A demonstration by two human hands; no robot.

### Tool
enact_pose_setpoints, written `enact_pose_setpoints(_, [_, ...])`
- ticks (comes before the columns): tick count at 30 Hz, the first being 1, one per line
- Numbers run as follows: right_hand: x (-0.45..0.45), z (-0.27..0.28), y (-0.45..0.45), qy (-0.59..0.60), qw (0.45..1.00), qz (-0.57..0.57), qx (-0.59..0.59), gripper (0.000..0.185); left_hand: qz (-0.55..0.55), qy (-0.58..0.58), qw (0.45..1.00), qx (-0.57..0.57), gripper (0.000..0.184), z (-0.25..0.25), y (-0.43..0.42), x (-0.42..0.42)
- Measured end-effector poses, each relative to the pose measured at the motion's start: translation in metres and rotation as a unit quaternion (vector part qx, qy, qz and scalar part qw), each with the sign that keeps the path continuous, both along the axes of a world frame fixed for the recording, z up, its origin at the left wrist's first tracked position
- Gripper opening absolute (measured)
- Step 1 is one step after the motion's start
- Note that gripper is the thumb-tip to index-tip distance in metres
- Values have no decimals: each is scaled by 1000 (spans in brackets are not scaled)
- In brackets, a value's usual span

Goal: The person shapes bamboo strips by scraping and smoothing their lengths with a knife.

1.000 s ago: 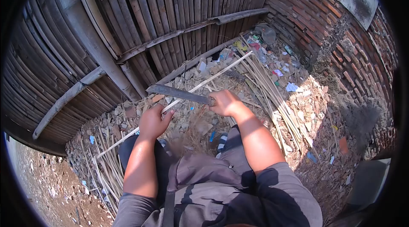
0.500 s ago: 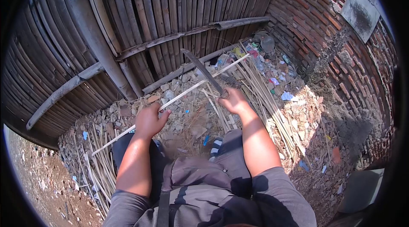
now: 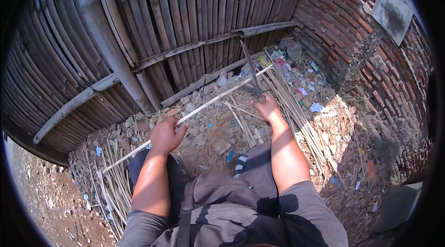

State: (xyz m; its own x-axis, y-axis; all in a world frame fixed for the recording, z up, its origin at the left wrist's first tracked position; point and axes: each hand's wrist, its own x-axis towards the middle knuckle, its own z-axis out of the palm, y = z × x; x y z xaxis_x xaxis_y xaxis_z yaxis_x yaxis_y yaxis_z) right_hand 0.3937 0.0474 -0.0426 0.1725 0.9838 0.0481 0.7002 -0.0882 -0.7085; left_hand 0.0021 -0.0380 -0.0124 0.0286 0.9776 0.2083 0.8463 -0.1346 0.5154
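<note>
My left hand (image 3: 167, 135) is closed around a long, pale bamboo strip (image 3: 218, 97), which slants from lower left to upper right in front of me. In my right hand (image 3: 268, 107) is a machete (image 3: 251, 68), its handle mostly hidden by my fingers. The dark blade points up and away and crosses the strip near its far end; whether it touches the strip I cannot tell. To the right of my right hand lies a bundle of bamboo strips (image 3: 301, 124) on the ground. Another pile of strips (image 3: 116, 186) lies to the left of my left leg.
A bamboo-slat wall (image 3: 194, 20) rises in front, with a brick wall (image 3: 343, 29) on the right. Rubble and litter (image 3: 287, 64) cover the ground, including blue scraps (image 3: 317, 107). A grey slab (image 3: 398, 207) stands at the lower right.
The machete has swung from leaning left to nearly upright, its tip moving right along the strip toward the far end. My left hand keeps its hold, and the view has shifted slightly.
</note>
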Motion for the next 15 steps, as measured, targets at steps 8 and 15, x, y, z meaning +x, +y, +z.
enact_pose_setpoints(8, [-58,29,-27,-160,963,201,-79,51,-12,18,1000,-12,48,-5,0,4])
enact_pose_setpoints(15, [-46,12,-10,-104,978,182,-17,57,-8,14,1000,-17,48,-4,-1,-2])
